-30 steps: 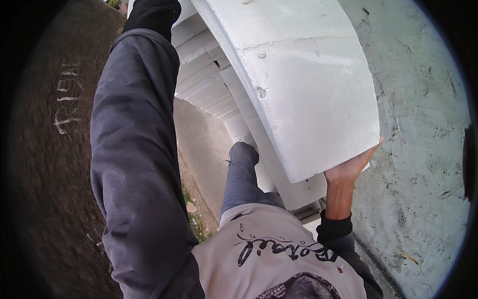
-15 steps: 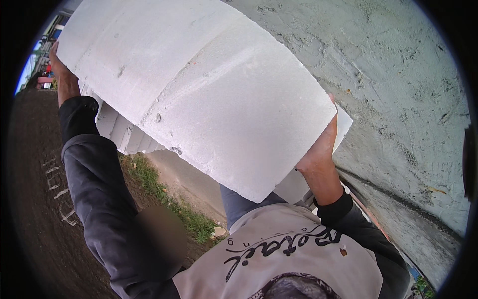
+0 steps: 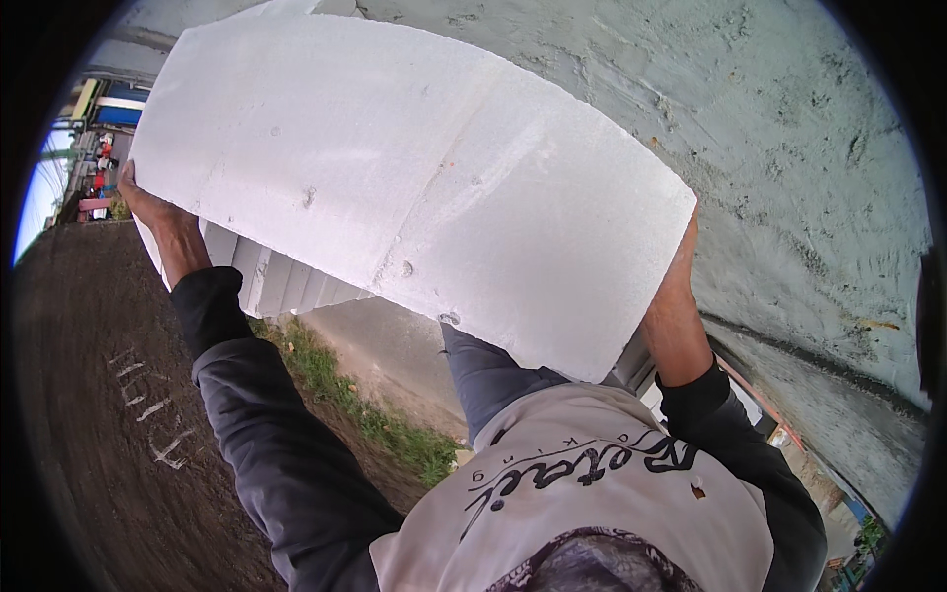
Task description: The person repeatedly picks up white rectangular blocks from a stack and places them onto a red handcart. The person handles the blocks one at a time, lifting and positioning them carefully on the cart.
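A large white lightweight concrete block fills the upper middle of the view, its broad face toward me, with small pits and a faint crease across it. My left hand grips its left end, the thumb against the edge. At the right end my right hand holds the block, most of its fingers hidden behind it. Both arms are stretched out. Below and behind the block, a stack of similar white blocks shows in part.
A rough grey plastered wall rises along the right side. To the left lies dark brown ground with pale marks scratched on it. A strip of grass borders a light concrete surface near my legs.
The block has shifted right and turned slightly, its left end coming lower and closer. Both hands have moved with it and keep their hold.
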